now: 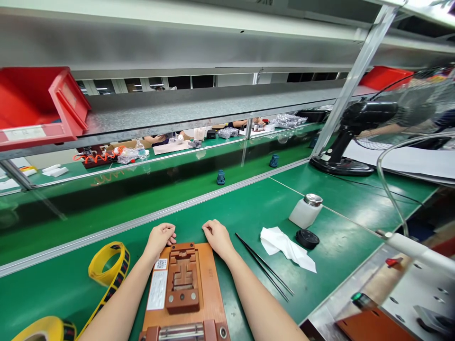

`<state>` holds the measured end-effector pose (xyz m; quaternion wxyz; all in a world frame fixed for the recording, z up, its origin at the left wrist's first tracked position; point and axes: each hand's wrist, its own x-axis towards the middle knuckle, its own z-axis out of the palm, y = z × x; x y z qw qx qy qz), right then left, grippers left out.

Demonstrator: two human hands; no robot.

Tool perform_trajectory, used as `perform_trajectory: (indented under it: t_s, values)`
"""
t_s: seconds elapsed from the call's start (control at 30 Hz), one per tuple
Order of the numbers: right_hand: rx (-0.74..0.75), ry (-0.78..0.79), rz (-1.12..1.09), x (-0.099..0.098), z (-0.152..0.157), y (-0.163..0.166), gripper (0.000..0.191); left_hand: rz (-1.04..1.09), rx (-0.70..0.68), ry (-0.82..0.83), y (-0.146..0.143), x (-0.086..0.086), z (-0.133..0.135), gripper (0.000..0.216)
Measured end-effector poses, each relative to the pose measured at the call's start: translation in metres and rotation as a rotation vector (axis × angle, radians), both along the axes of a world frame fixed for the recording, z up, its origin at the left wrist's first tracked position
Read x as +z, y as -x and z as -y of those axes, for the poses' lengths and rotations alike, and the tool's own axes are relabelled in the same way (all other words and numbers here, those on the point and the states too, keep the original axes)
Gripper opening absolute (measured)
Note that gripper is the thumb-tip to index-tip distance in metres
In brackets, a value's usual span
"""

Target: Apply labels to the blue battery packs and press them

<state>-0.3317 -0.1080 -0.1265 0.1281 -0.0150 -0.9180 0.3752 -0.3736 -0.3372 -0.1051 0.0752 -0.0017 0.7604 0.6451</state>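
My left hand (161,239) rests at the far left corner of a brown fixture block (209,284), its fingers curled in with nothing visible in them. Beyond the far right corner is my right hand (217,238), loosely closed and turned down; no object shows in it. Between my forearms lies the fixture, with a darker recessed nest (182,279) on top, a white label and a QR code sticker. The nest's recess shows no part in it. Left of my left arm, a yellow tape roll (103,267) trails a strip with dark printed pieces.
Black tweezers (265,266), a white wipe (286,246), a black round cap (307,239) and a white dispenser bottle (305,212) lie to the right. A black fan (350,137) stands farther back. Overhead, a shelf holds a red bin (39,104). Machinery fills the lower right.
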Motion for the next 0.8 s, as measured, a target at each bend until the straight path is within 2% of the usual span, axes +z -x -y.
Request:
perform_trajectory:
  t_s: [0.8]
  values:
    - [0.012,0.042,-0.031,0.0007,-0.0040,-0.0033,0.021,0.000,0.015,-0.021,-0.0002,-0.0012,-0.0025,0.044]
